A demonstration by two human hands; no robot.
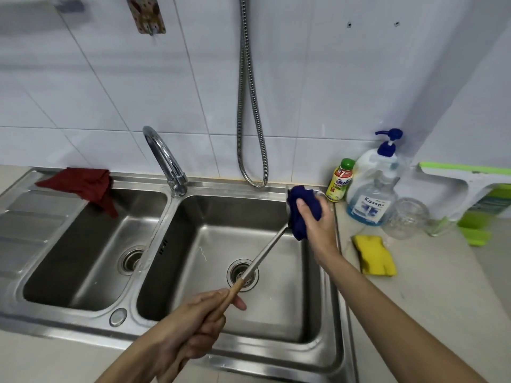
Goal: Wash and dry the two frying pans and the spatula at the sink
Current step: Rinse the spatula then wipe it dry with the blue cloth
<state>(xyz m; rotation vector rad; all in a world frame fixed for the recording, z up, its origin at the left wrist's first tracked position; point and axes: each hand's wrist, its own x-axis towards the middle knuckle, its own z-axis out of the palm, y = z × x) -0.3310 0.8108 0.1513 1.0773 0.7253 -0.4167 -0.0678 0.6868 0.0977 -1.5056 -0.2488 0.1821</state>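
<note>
My left hand grips the wooden handle of the spatula, whose steel shaft slants up to the right over the right basin of the sink. A dark blue cloth is wrapped around the spatula's blade, and my right hand is closed on that cloth at the basin's far right corner. The blade itself is almost fully hidden by the cloth. No frying pan is in view.
A chrome tap stands between the two basins, a metal hose hangs on the tiled wall. A red cloth lies over the left basin's rim. On the right counter: small bottle, soap dispenser, glass jar, yellow sponge, green rack.
</note>
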